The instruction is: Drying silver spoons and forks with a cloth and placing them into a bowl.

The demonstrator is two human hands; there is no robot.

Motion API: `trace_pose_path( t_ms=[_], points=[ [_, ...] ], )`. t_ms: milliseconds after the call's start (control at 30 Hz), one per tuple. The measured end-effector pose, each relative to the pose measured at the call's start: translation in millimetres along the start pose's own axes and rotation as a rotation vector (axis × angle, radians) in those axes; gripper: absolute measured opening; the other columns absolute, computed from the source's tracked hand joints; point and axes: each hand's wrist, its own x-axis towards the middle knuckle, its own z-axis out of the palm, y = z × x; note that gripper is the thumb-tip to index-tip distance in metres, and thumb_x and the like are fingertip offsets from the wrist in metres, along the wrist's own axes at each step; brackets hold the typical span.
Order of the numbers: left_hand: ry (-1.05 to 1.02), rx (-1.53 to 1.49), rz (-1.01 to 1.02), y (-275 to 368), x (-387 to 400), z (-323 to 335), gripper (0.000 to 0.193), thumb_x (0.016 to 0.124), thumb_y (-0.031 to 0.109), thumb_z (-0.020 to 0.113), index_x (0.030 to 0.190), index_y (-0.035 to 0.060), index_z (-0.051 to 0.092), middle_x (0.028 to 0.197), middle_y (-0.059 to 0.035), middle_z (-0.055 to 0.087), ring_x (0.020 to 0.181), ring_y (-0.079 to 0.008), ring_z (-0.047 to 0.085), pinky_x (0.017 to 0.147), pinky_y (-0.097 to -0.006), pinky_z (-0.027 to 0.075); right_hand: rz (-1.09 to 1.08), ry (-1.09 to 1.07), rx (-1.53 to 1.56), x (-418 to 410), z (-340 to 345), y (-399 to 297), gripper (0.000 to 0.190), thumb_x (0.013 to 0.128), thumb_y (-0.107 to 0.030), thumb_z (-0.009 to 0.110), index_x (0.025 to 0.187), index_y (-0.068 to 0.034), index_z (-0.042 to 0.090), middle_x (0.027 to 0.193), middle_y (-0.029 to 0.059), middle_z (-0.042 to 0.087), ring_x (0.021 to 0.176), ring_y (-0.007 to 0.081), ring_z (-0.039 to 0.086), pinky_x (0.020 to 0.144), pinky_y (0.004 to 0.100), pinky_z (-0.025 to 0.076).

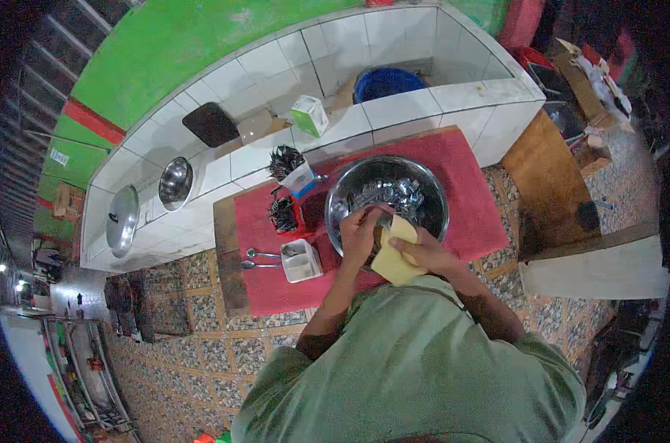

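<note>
A large steel bowl [333,194] stands in front of me with loose metal cutlery [396,194] heaped inside. Over its near side, my right hand [428,253] grips a yellow cloth [396,260], which hangs down towards my shirt. My left hand [361,228] is at the cloth's upper left edge with its fingers bent together. Something small and shiny shows between the two hands; what the left fingers hold is mostly hidden. Left of the bowl sits a white divided container [301,261] with cutlery in one part. Two spoons [263,255] lie beside it.
A red cloth [467,183] covers the table. A red holder [286,215] and a white-and-blue box [299,180] hold dark-handled cutlery. On the tiled ledge behind are a green-white carton [309,115], a steel bowl [176,183] and a lid [123,221]. A blue tub [387,86] sits beyond.
</note>
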Motion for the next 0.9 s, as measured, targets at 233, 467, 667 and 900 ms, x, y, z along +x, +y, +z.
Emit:
trace_pose_path(
  t_ms=[233, 467, 667, 900],
  points=[
    [0.155, 0.242, 0.14, 12.6, 4.0, -3.8, 0.018, 0.093, 0.015, 0.062, 0.095, -0.0003, 0.072, 0.083, -0.0057, 0.073, 0.071, -0.0087, 0.062, 0.066, -0.0238, 0.048, 0.011, 0.061, -0.101, -10.1, 9.8, -50.5, 0.038, 0.094, -0.033, 0.06, 0.12, -0.005, 0.056, 0.095, 0.0131, 0.069, 0.086, 0.0264, 0.069, 0.073, 0.0379, 0.053],
    [-0.008, 0.084, 0.064, -21.9, -9.5, -41.8, 0.017, 0.091, 0.015, 0.064, 0.098, 0.0024, 0.073, 0.081, -0.0028, 0.071, 0.074, -0.007, 0.061, 0.069, -0.0229, 0.048, 0.103, -0.096, -0.142, -11.8, 5.6, -37.3, 0.047, 0.093, -0.037, 0.06, 0.128, -0.006, 0.053, 0.112, 0.0165, 0.065, 0.101, 0.0309, 0.064, 0.086, 0.0394, 0.051],
    [0.261, 0.179, 0.116, -54.7, -22.3, -69.7, 0.021, 0.089, 0.016, 0.067, 0.101, 0.0001, 0.072, 0.087, -0.0048, 0.071, 0.08, -0.0095, 0.061, 0.073, -0.0259, 0.049, -0.022, -0.055, -0.241, 11.0, 3.7, -7.6, 0.05, 0.091, -0.04, 0.062, 0.123, -0.002, 0.056, 0.109, 0.0146, 0.067, 0.098, 0.0262, 0.065, 0.087, 0.037, 0.049],
    [0.935, 0.457, 0.262, -130.8, -57.0, -221.6, 0.021, 0.09, 0.018, 0.066, 0.103, 0.0035, 0.073, 0.081, -0.0129, 0.072, 0.068, -0.0126, 0.064, 0.063, -0.0288, 0.051, -0.022, 0.098, -0.321, 10.5, -18.2, 29.8, 0.05, 0.091, -0.039, 0.062, 0.122, -0.001, 0.056, 0.11, 0.0152, 0.066, 0.1, 0.0269, 0.064, 0.088, 0.0381, 0.049]
  ],
)
